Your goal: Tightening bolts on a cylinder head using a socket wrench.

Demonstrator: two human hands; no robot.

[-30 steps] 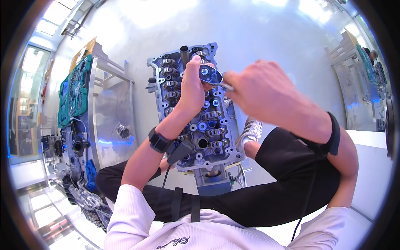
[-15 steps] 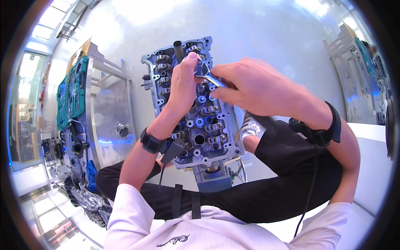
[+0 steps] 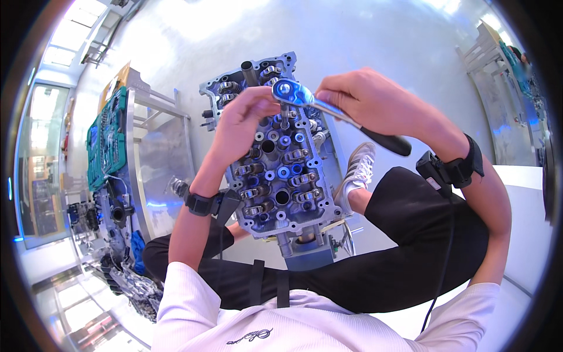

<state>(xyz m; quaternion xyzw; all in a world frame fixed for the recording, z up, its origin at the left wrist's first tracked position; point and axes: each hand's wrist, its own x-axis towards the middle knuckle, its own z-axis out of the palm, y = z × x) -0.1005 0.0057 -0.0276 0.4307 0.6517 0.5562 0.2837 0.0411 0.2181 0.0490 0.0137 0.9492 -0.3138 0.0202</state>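
Observation:
A ratchet wrench [image 3: 332, 109] with a round head and a black grip lies slantwise above the cylinder head [image 3: 272, 224]. Below its head, a shiny extension or socket [image 3: 285, 119] points down among the valve gear; its lower end is hard to make out. My right hand [image 3: 366, 100] is closed, thumb and fingers pinched at the wrench's neck, while the black grip sticks out below it. My left hand [image 3: 243, 117] is beside the wrench head, fingers half curled and a little apart, the fingertips at or near its edge. Rocker arms [image 3: 296, 155] and bores show on the cylinder head.
The cylinder head rests on a grey stand [image 3: 305, 258] between my legs. On a metal bench to the left lies a green tool case [image 3: 105, 138], with engine parts [image 3: 120, 211] nearer me. A shoe [image 3: 358, 167] is close by the right side, and another bench [image 3: 498, 111] stands far right.
The ratchet wrench has turned upright, its head and full handle now showing. My left fingers have loosened and shifted left from around the tool. My right hand has moved slightly right.

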